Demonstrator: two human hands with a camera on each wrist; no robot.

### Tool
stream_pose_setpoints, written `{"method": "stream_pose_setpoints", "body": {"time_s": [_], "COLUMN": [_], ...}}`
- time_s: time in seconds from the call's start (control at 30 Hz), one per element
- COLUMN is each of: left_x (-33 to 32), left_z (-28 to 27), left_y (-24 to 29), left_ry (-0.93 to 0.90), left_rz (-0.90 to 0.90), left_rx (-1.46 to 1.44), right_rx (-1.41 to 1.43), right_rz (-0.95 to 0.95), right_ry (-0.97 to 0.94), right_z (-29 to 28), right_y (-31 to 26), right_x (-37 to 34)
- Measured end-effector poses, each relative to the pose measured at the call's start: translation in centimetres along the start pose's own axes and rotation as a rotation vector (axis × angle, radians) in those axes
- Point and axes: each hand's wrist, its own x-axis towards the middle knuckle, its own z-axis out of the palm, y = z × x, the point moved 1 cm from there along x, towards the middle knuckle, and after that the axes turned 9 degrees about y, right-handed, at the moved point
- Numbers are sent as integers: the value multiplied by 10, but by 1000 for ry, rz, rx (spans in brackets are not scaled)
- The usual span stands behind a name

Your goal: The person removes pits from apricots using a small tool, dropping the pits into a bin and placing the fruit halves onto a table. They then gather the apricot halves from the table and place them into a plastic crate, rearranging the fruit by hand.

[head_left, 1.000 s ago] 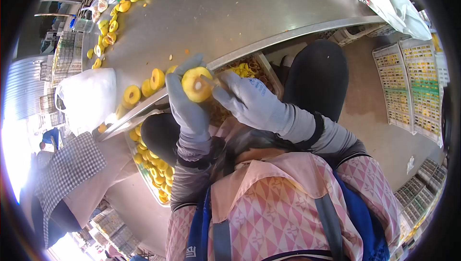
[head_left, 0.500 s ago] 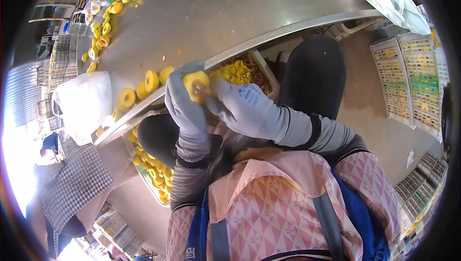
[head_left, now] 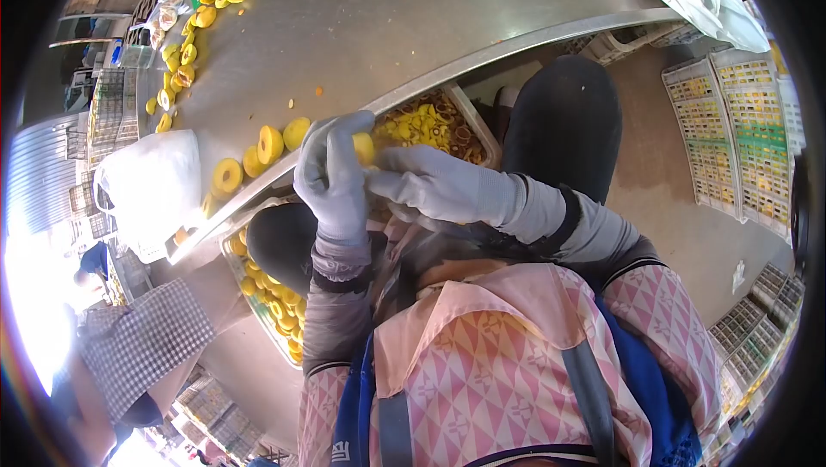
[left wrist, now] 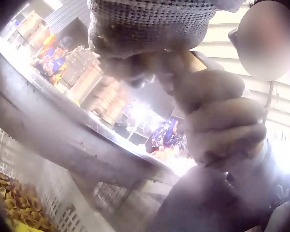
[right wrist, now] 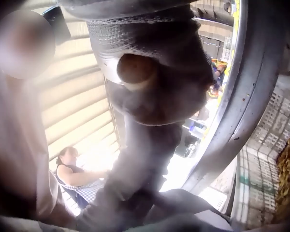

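Note:
My gloved left hand (head_left: pixel 334 170) grips a yellow peach half (head_left: pixel 365 149), mostly covered by the fingers in the head view. Close beside it on the right, my gloved right hand (head_left: pixel 443 181) has its fingers curled at the fruit. In the right wrist view the round butt of a tool handle (right wrist: pixel 137 70) sticks out of the right fist; its working end is hidden. The left wrist view shows the curled right fingers (left wrist: pixel 227 113) just below the left glove (left wrist: pixel 150 26). Several peach halves (head_left: pixel 270 145) lie along the table edge by the left hand.
A metal table (head_left: pixel 344 37) spans the front, with a row of peach halves (head_left: pixel 188 54) at its left. Beneath its edge sits a bin (head_left: pixel 477 114) of peels and scraps. Peach halves fill a crate (head_left: pixel 274 304) at left. White bags flank the table; crates (head_left: pixel 727 140) stand right.
The peach half has turned from its cut face showing to being mostly hidden behind the left fingers. My right hand has rolled over and shifted slightly left against the fruit.

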Motion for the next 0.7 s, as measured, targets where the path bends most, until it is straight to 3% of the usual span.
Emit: {"method": "stream_pose_setpoints", "body": {"time_s": [0.13,0.23,0.33,0.43,0.53,0.63,0.7], "left_x": [3,2,-1,-7,-5,-7,-11], "left_z": [6,9,14,13,6,-5,-30], "left_y": [-5,-1,2,-4,-13,-9,-9], "left_ry": [57,43,12,7,-10,52,131], "left_rz": [119,38,-38,-266,-482,-287,-256], "left_rx": [111,-16,62,-213,-539,-268,-248], "right_rx": [-605,-497,-83,145,175,61,-329], "right_rz": [-250,-236,-102,266,385,160,163], "right_ry": [265,240,123,39,33,151,122], "right_z": [2,0,-3,-13,-16,-12,-16], "right_y": [0,-4,11,-13,-20,-10,-19], "right_x": [-3,-2,8,-6,-14,-14,-16]}}
